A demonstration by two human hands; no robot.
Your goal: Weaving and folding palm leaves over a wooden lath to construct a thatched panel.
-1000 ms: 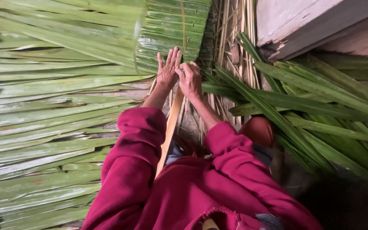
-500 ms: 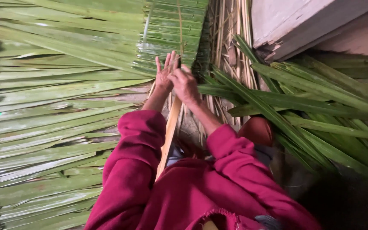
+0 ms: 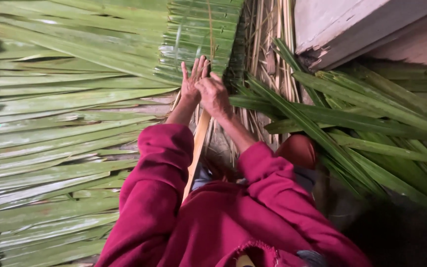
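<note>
**Both hands at the edge of the palm-leaf panel**

From the head camera I see my left hand (image 3: pixel 192 81) with fingers spread wide and flat on the folded green palm-leaf panel (image 3: pixel 201 34). My right hand (image 3: pixel 215 96) touches it, fingers curled narrow over the top of a pale wooden strip (image 3: pixel 195 148); whether it truly grips I cannot tell. Loose palm leaves (image 3: pixel 352 123) lie at the right.

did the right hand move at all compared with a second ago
Yes, slightly. The right hand has shifted left, away from the wooden block, and now overlaps the left hand.
</note>
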